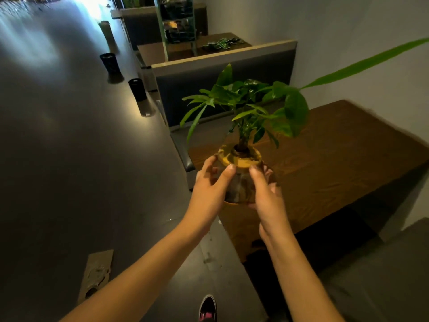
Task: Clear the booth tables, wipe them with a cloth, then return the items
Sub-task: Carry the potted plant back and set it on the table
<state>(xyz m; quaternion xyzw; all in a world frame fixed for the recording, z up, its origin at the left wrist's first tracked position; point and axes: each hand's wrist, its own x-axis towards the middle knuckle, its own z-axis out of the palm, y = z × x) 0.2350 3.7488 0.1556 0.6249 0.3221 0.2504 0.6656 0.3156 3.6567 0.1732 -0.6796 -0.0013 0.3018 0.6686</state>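
Observation:
A potted plant with green leaves sits in a round glass vase with a yellow top. I hold the vase in both hands above the near corner of the dark wooden booth table. My left hand grips its left side, thumb near the yellow rim. My right hand grips its right side, fingers curled behind the glass. The vase's underside is hidden by my hands.
A grey padded booth backrest stands behind the table, with another booth table and a metal rack beyond. Two black bins stand on the grey floor at left. A grey seat lies at lower right; my shoe shows below.

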